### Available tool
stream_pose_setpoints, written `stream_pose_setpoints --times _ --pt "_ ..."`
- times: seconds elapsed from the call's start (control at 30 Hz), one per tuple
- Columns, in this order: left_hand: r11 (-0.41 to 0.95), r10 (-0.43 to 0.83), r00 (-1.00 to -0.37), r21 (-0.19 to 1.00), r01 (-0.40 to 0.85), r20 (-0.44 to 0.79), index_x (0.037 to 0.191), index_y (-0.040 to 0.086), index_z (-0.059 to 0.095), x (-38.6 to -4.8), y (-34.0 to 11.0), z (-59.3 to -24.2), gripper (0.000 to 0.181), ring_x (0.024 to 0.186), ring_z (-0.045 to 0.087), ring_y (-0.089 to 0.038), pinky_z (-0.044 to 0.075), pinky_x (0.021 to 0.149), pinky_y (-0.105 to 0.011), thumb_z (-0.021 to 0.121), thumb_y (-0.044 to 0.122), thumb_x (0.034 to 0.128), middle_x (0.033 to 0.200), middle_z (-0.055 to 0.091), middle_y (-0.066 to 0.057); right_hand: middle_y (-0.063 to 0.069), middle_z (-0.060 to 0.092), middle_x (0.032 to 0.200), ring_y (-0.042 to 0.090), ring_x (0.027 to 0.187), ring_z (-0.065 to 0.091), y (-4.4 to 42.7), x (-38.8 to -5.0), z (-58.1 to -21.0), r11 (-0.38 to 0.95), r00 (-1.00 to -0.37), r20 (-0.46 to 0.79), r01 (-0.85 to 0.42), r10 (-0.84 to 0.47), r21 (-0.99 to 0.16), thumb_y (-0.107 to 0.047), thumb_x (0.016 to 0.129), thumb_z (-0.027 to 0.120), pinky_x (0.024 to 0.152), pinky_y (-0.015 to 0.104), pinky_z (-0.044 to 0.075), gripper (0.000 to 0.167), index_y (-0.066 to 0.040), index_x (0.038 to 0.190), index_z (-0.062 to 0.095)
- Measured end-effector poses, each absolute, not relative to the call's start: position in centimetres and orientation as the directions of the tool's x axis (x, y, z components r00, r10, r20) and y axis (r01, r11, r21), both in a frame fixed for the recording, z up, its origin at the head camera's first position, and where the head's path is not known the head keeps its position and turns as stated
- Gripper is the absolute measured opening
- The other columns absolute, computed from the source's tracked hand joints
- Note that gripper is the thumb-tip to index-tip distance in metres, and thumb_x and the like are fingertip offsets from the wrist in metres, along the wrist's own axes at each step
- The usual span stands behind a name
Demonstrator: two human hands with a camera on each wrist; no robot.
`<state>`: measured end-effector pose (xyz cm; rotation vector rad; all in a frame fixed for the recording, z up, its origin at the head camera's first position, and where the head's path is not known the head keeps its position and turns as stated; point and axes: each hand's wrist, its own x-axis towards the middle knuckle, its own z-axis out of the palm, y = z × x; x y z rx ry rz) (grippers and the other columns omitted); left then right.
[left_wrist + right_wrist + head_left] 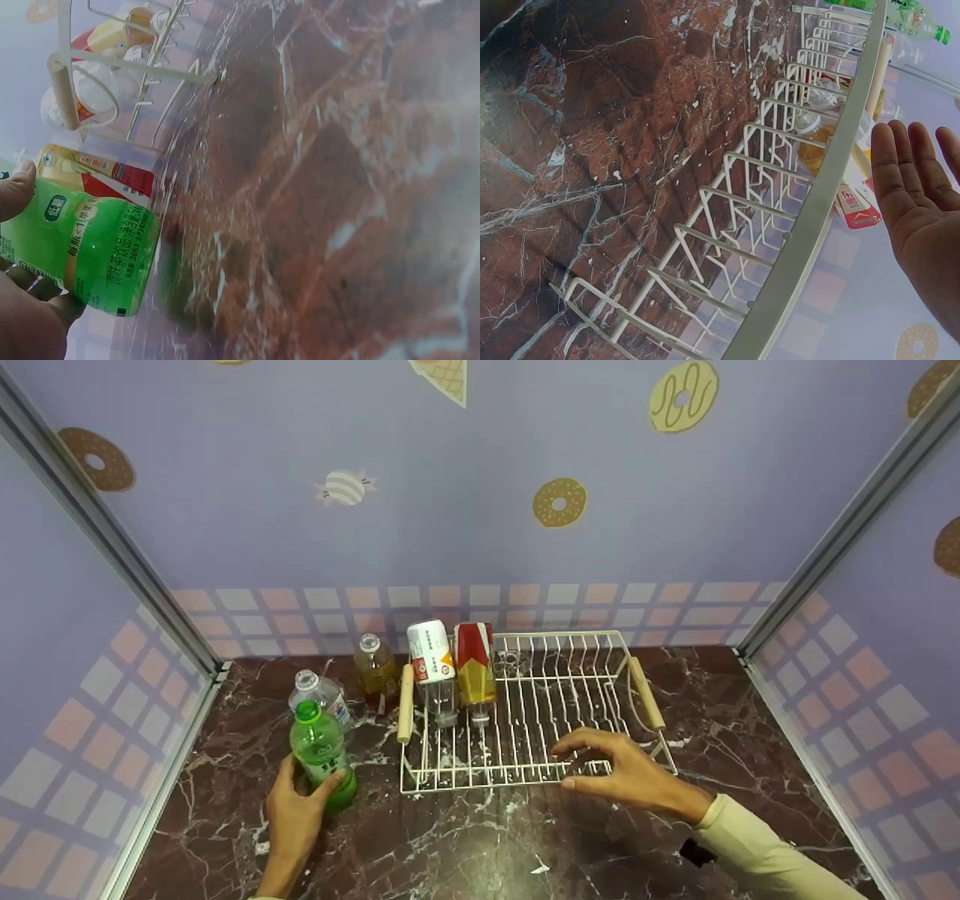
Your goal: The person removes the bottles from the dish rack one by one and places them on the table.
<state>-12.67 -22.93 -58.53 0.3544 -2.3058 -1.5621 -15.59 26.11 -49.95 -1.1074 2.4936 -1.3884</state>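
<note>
My left hand (294,817) holds a green plastic bottle (319,746) with a green cap, fingers and thumb around its lower part. In the left wrist view, the base of this green bottle (97,251) shows close to the marble tabletop. My right hand (619,769) is over the front right of a white wire dish rack (517,769), thumb and fingers apart with nothing between them. In the right wrist view its fingers (904,154) look straight. Two bottles lean neck-down at the rack's left: a white-labelled bottle (431,649) and a red-and-yellow-labelled bottle (474,660).
Behind the green bottle stands a clear bottle (337,706). A bottle of amber liquid (377,671) stands left of the rack. Wooden handles (646,694) sit on the rack's sides. Patterned walls (450,540) enclose the dark marble tabletop (465,847) at the back and sides.
</note>
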Motion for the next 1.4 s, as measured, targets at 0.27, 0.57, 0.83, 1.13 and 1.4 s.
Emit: stream_pose_setpoints --times 0.27,0.57,0.83,1.13,1.4 --pt "0.388 -0.417 -0.901 0.92 -0.062 0.115 0.155 -0.004 0.052 -12.8 -24.0 -58.6 0.075 0.144 0.057 -0.044 0.045 0.122 -0.056 0.091 0.016 0.0938 0.152 0.06 -0.031 0.01 0.076 0.132 0.034 0.119 0.073 26.5 -15.8 -50.2 0.346 -0.761 0.245 -0.524 -0.601 -0.778 -0.017 0.099 0.084 0.111 0.04 0.059 0.038 -0.005 0.133 0.073" --pt "0.348 -0.451 -0.887 0.935 -0.071 0.1 0.153 -0.007 0.05 -13.0 -24.7 -58.8 0.07 0.144 0.058 -0.043 0.049 0.108 -0.012 0.087 0.008 0.0954 0.151 0.06 -0.033 0.002 0.076 0.132 0.024 0.122 0.07 26.9 -15.7 -50.2 0.41 -0.795 0.223 -0.505 -0.564 -0.76 -0.023 0.099 0.084 0.112 0.06 0.056 0.039 -0.01 0.135 0.073" --pt "0.369 -0.46 -0.88 0.927 -0.069 0.118 0.152 -0.008 0.049 -12.9 -24.7 -58.9 0.071 0.144 0.057 -0.047 0.051 0.121 -0.044 0.088 0.007 0.0945 0.151 0.059 -0.035 0.003 0.076 0.131 0.024 0.122 0.071 26.9 -15.7 -50.2 0.413 -0.804 0.216 -0.491 -0.554 -0.767 -0.022 0.098 0.085 0.112 0.06 0.056 0.04 -0.008 0.134 0.073" --pt "0.402 -0.451 -0.882 0.913 -0.069 0.132 0.154 -0.009 0.047 -12.9 -24.6 -59.0 0.074 0.147 0.051 -0.052 0.04 0.126 -0.062 0.088 0.008 0.0942 0.153 0.056 -0.037 0.003 0.076 0.13 0.024 0.12 0.071 27.0 -15.9 -50.3 0.396 -0.789 0.245 -0.518 -0.563 -0.758 -0.021 0.098 0.086 0.113 0.05 0.057 0.04 -0.007 0.133 0.074" --pt "0.367 -0.438 -0.882 0.93 0.003 0.176 0.163 -0.006 0.039 -12.5 -24.7 -57.9 0.089 0.153 0.044 -0.052 0.036 0.128 -0.064 0.091 0.008 0.0916 0.161 0.049 -0.035 0.003 0.076 0.132 0.024 0.121 0.071 27.2 -15.6 -50.3 0.416 -0.807 0.22 -0.491 -0.548 -0.765 -0.023 0.099 0.085 0.111 0.058 0.058 0.04 -0.01 0.135 0.073"
